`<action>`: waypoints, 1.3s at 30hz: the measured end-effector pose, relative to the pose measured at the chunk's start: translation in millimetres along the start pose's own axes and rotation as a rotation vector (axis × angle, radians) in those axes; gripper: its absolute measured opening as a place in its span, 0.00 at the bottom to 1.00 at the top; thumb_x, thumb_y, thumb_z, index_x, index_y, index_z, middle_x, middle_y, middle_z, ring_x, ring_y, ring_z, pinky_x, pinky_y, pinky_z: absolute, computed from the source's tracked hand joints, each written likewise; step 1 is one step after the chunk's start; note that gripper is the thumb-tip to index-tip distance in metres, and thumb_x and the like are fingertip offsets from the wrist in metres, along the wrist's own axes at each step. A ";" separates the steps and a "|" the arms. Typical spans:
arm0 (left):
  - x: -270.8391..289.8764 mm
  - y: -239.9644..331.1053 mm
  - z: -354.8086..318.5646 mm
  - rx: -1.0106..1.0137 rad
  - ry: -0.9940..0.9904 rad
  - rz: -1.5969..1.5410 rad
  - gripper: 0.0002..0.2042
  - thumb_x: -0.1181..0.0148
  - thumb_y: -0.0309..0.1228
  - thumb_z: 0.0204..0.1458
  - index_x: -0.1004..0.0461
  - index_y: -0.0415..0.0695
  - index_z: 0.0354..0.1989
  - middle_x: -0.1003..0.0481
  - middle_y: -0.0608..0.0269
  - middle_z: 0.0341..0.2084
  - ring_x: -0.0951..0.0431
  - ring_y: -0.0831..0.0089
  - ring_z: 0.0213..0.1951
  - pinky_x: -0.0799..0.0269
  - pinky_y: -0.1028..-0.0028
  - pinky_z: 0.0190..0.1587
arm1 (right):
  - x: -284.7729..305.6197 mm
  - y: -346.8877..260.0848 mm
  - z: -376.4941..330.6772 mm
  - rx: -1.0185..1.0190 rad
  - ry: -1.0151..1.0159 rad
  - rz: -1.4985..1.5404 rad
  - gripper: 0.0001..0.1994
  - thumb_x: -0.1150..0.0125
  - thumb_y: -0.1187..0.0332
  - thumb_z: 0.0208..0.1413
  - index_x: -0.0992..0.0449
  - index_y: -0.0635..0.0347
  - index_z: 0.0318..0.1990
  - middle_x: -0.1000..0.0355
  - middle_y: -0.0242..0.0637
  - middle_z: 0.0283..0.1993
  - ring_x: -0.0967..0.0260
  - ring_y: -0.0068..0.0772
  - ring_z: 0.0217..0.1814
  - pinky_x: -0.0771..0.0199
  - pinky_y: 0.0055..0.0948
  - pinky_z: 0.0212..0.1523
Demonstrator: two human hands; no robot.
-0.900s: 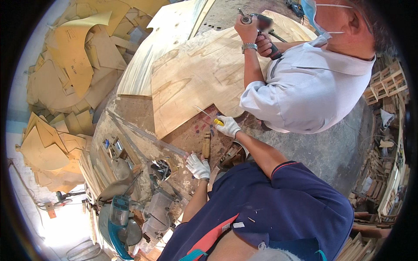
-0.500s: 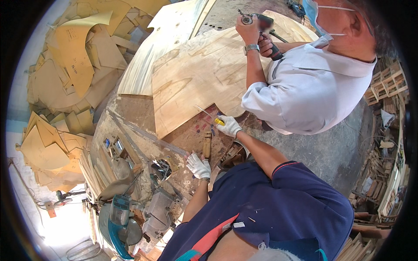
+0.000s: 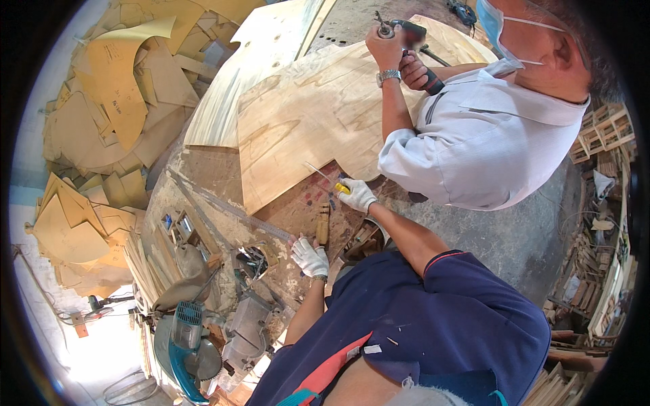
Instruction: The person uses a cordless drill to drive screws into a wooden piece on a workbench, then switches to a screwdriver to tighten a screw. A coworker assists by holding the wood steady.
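My right hand, in a white glove, is closed around the yellow handle of a screwdriver. The metal shaft points up and left, its tip over the edge of a cut plywood sheet. My left hand wears a white glove that leaves the fingertips bare. It lies on the worn workbench with its fingers stretched out, beside the near end of a long metal ruler. Just right of those fingers is a narrow yellowish wooden piece.
Across the bench a co-worker holds a power drill above the plywood. A teal-handled circular-blade saw stands at the lower left, near a box of small tools. Yellowish sheet templates pile up at the left.
The co-worker's head and upper body have shifted slightly to the right, and the drill is tilted a little differently. My two hands and the screwdriver are nearly unmoved.
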State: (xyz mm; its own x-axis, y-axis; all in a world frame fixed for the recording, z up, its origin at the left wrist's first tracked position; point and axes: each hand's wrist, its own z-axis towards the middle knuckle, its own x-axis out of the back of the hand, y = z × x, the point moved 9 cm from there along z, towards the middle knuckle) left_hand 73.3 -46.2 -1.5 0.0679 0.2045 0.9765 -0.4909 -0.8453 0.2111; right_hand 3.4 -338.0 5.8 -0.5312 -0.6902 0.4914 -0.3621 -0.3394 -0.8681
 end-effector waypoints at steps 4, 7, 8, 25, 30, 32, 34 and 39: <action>1.4 0.2 0.5 -0.022 0.030 0.012 0.30 0.44 0.43 0.63 0.37 0.42 0.71 0.47 0.45 0.78 0.52 0.46 0.79 0.54 0.49 0.76 | 1.7 -3.9 -0.3 0.009 -0.010 0.041 0.28 0.31 0.56 0.54 0.22 0.70 0.56 0.21 0.59 0.54 0.22 0.57 0.57 0.24 0.39 0.59; 1.9 -0.6 1.2 -0.031 0.041 0.017 0.30 0.44 0.43 0.63 0.37 0.42 0.71 0.47 0.45 0.78 0.51 0.46 0.79 0.53 0.50 0.76 | 1.5 -5.0 -0.6 0.004 -0.010 0.059 0.28 0.31 0.57 0.54 0.22 0.70 0.57 0.21 0.60 0.55 0.22 0.56 0.58 0.24 0.39 0.59; -1.1 -2.6 1.4 -0.013 0.011 0.020 0.30 0.44 0.43 0.63 0.37 0.42 0.71 0.47 0.45 0.77 0.51 0.45 0.78 0.53 0.50 0.76 | 0.9 -4.9 -0.8 0.000 -0.012 0.060 0.28 0.31 0.57 0.54 0.22 0.70 0.57 0.22 0.60 0.55 0.22 0.56 0.58 0.24 0.39 0.60; 8.4 -2.3 2.6 -0.045 0.074 -0.008 0.28 0.44 0.41 0.62 0.34 0.41 0.68 0.43 0.43 0.76 0.49 0.44 0.78 0.52 0.49 0.76 | 3.1 -14.2 -1.5 0.056 0.053 0.040 0.22 0.34 0.58 0.54 0.20 0.67 0.51 0.21 0.59 0.48 0.22 0.61 0.51 0.23 0.46 0.52; 10.5 -2.0 3.1 -0.047 0.073 -0.024 0.28 0.43 0.41 0.62 0.34 0.41 0.68 0.44 0.43 0.76 0.49 0.43 0.77 0.51 0.49 0.76 | 3.0 -14.2 -1.9 0.046 0.061 0.046 0.21 0.33 0.59 0.54 0.20 0.66 0.50 0.21 0.59 0.47 0.22 0.61 0.51 0.22 0.46 0.51; 7.7 -3.6 3.6 -0.028 0.044 -0.014 0.28 0.43 0.41 0.62 0.34 0.41 0.69 0.44 0.43 0.76 0.49 0.43 0.77 0.52 0.49 0.76 | 4.0 -17.0 -1.7 0.087 0.080 0.049 0.21 0.33 0.60 0.54 0.20 0.65 0.50 0.21 0.59 0.47 0.22 0.61 0.51 0.22 0.46 0.51; 11.0 -1.3 3.4 -0.054 0.087 -0.013 0.28 0.43 0.41 0.62 0.34 0.41 0.69 0.44 0.43 0.76 0.49 0.43 0.77 0.52 0.49 0.76 | 3.7 -16.2 -1.4 0.090 0.083 0.049 0.21 0.34 0.60 0.54 0.20 0.65 0.50 0.21 0.59 0.47 0.22 0.61 0.51 0.22 0.45 0.51; 9.1 -2.6 2.6 -0.053 0.089 -0.021 0.28 0.44 0.40 0.63 0.34 0.42 0.69 0.44 0.44 0.76 0.49 0.44 0.78 0.52 0.49 0.76 | 2.2 -12.3 -1.1 0.051 0.060 0.051 0.20 0.34 0.60 0.54 0.20 0.65 0.50 0.21 0.59 0.46 0.22 0.61 0.51 0.22 0.46 0.50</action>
State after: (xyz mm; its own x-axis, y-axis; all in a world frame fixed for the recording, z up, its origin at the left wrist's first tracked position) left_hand 77.4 -43.4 7.0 0.0027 0.2667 0.9638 -0.5353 -0.8137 0.2266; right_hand 5.9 -334.6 17.7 -0.5930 -0.6685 0.4489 -0.2953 -0.3380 -0.8936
